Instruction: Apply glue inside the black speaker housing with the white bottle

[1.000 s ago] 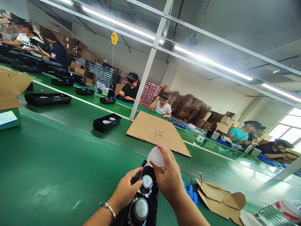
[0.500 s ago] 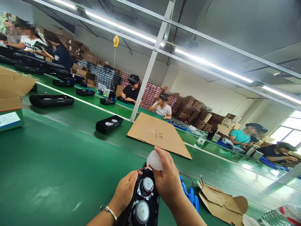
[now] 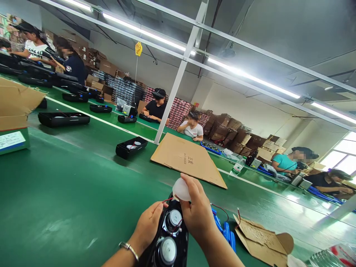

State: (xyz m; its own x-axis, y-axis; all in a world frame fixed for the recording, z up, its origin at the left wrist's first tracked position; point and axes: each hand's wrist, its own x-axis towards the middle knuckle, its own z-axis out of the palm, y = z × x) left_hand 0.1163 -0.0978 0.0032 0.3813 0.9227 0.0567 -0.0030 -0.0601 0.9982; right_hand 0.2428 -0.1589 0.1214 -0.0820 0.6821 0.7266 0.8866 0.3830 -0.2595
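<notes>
Below me lies a black speaker housing (image 3: 182,247), with two round silver-backed speaker drivers (image 3: 168,250) and thin wires inside. At its left rim, my left hand (image 3: 148,224) is closed, with thumb and forefinger pinching a red wire (image 3: 168,199). My right hand (image 3: 198,208) is closed around a translucent white rounded piece (image 3: 180,190) over the far end of the housing. Its exact kind is unclear, and my fingers cover its right side. Several blue cylindrical battery cells (image 3: 227,232) with red leads lie right of my right wrist.
A flat cardboard sheet (image 3: 189,160) lies ahead, near a white post (image 3: 174,92). Another black housing (image 3: 131,147) rests beyond my hands. Torn cardboard (image 3: 261,237) and a plastic bottle (image 3: 330,256) are at right; a carton (image 3: 16,107) stands left. Co-workers sit across the green bench (image 3: 83,193).
The white piece and my right hand have shifted very slightly left. My left hand stays at the wire. A co-worker at far left has turned their head.
</notes>
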